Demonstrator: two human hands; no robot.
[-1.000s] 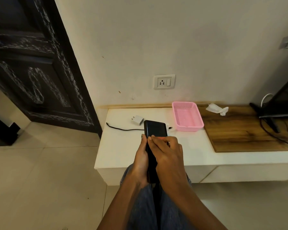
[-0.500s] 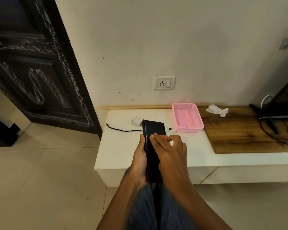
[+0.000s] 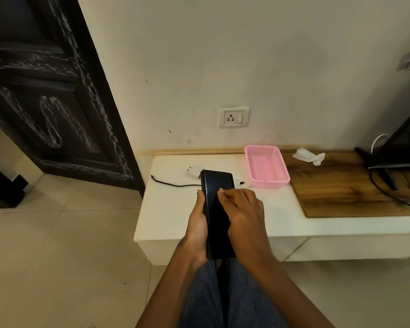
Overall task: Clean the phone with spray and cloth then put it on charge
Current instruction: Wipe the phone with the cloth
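A black phone [image 3: 217, 200] is held upright-lengthwise over the near edge of the white tabletop [image 3: 171, 209], its dark screen facing up, at about 6 o'clock from the wall socket [image 3: 233, 116]. The left hand [image 3: 197, 230] cradles it from the left and beneath, with the thumb curled along the left edge, so this grip is grasping the phone. The right hand [image 3: 244, 214] lies across the right half of the screen with its fingers bent and bunched, fingertips touching the glass near the middle; whether a cloth is tucked beneath them cannot be told, and so I cannot tell whether this grip is clenched on anything.

Beyond the phone, at 11 o'clock from it, a white charger adapter [image 3: 194, 171] lies on the tabletop, and a black cable [image 3: 173, 183] runs out at 9 o'clock from the phone's top. A small white item [image 3: 238, 179] shows just at the phone's upper right corner, too small to name. At 2 o'clock sits a pink plastic basket [image 3: 266, 166], touching the edge of a wooden board [image 3: 346, 192]. A crumpled white tissue [image 3: 308, 156] rests on the board's far side. At 3 o'clock, at the frame's right edge, stands a dark screen on a stand [image 3: 398, 155] with wires trailing. A carved dark door [image 3: 47, 95] fills the 10 o'clock side.
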